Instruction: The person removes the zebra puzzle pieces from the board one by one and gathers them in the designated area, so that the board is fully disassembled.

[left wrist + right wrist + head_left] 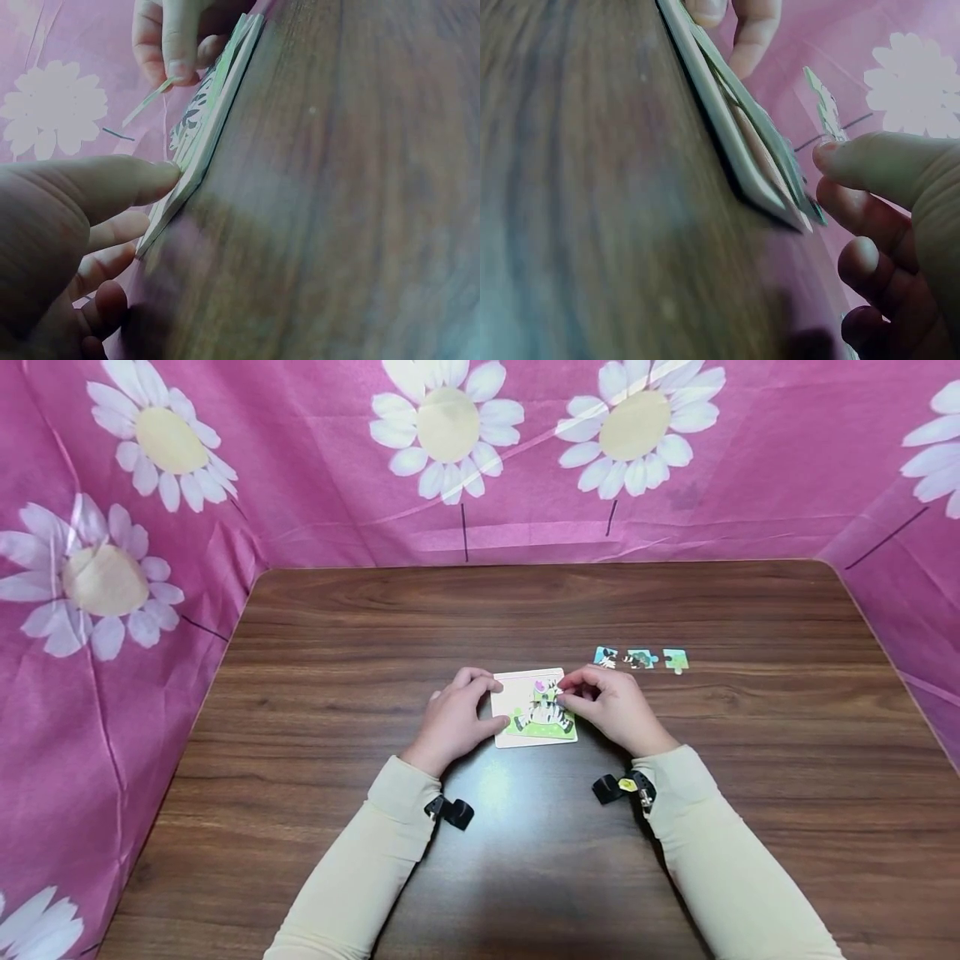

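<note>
A small puzzle board [513, 692] with a pale rim lies on the table, a zebra on green grass partly filling it. My left hand [452, 718] holds the board by its left side, thumb on the near left corner and fingertips at the far left. Between thumb and forefinger, my right hand [621, 708] pinches a thin puzzle piece [146, 103] above the board's right part. In the right wrist view this piece [823, 105] stands tilted and apart from the board. Some pieces on the board sit slightly raised at the right edge.
Behind my right hand, three loose pieces lie in a row: a zebra piece [605, 657], a blue-green piece [640, 658] and a green piece [676, 661]. The brown wooden table [337, 635] meets a pink flowered cloth [315, 485] at its back and sides.
</note>
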{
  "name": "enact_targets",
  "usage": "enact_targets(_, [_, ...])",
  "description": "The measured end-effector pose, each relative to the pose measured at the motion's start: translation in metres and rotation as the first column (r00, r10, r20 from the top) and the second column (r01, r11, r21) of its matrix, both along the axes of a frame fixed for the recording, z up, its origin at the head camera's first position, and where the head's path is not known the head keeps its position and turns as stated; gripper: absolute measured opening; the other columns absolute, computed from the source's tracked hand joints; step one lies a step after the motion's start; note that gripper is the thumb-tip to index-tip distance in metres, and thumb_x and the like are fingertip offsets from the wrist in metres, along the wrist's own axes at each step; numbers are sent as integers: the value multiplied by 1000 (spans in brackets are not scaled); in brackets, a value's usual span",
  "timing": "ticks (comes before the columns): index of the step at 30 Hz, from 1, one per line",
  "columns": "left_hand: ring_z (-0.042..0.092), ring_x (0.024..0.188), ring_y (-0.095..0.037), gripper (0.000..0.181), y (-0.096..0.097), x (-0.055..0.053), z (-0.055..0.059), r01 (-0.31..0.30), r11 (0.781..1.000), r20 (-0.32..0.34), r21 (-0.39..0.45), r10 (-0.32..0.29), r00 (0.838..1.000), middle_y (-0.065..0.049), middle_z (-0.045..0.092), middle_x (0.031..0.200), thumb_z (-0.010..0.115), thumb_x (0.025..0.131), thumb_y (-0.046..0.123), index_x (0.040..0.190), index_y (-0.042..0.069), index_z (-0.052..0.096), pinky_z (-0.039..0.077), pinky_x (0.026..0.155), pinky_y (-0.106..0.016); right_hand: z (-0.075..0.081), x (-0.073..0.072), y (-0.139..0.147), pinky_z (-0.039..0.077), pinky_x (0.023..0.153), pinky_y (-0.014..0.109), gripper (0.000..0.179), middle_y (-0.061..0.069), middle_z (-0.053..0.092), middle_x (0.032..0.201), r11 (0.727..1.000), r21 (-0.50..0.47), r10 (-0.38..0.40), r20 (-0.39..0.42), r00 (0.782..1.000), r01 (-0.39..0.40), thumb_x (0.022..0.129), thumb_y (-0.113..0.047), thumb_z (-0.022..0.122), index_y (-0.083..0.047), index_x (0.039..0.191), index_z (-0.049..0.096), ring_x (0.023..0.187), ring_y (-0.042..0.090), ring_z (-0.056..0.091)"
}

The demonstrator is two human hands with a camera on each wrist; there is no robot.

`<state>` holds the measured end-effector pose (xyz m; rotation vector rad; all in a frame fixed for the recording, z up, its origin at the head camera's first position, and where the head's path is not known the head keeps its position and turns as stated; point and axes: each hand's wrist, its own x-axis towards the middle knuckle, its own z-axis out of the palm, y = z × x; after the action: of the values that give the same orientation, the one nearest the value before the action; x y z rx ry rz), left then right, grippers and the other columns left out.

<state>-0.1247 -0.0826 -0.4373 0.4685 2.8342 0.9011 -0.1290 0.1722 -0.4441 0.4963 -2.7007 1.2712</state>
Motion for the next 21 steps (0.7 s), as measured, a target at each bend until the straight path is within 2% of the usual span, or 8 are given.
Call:
enact_targets(14, [57,122,-22,47,0,-1,2,9,1000,16,-22,-9,1000,0,53,137,76,81,30,124,17,66,40,91,-46,-3,4,31,37,62,20,9,-1,65,78,996,49,-81,0,997,81,84,-5,78,-8,92,74,67,9,50])
enact_targets(21, [56,123,-22,50,-2,-1,1,24,1000,29,-12,-23,999,0,51,140,68,78,22,128,16,65,39,88,-44,-2,5,42,37,62,20,9,2,66,80,991,72,-115,1,993,115,84,-5,77,-7,92,74,69,9,50])
